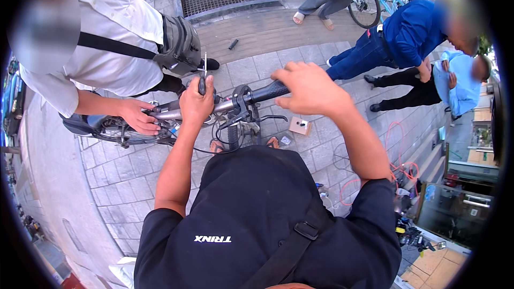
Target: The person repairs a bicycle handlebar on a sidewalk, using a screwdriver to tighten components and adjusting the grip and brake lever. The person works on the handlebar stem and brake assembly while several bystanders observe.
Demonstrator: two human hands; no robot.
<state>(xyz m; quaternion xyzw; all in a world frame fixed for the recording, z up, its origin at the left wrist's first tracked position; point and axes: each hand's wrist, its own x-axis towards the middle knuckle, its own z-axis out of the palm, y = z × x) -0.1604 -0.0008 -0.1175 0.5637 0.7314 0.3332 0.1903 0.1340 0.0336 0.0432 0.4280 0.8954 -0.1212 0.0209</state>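
Observation:
A bicycle handlebar (222,107) runs across in front of me. Its right end carries a black rubber grip (269,91); the left stretch shows bare silver metal. My left hand (196,101) is closed at the bare stretch, around the dark handle of a thin-shafted tool (203,75) that looks like a screwdriver, shaft upward. Whether those fingers also clasp the bar is hidden. My right hand (313,90) has its fingers spread at the outer end of the grip; whether the palm presses on it I cannot tell. A brake lever (267,119) sits beside the grip.
At left, another person's hand (140,118) rests by the bar's bare end. A short black cylinder (233,44) lies on the paving. A small cardboard box (300,126) stands near the front wheel (233,135). Orange hose (409,171) coils at right, and several people stand around.

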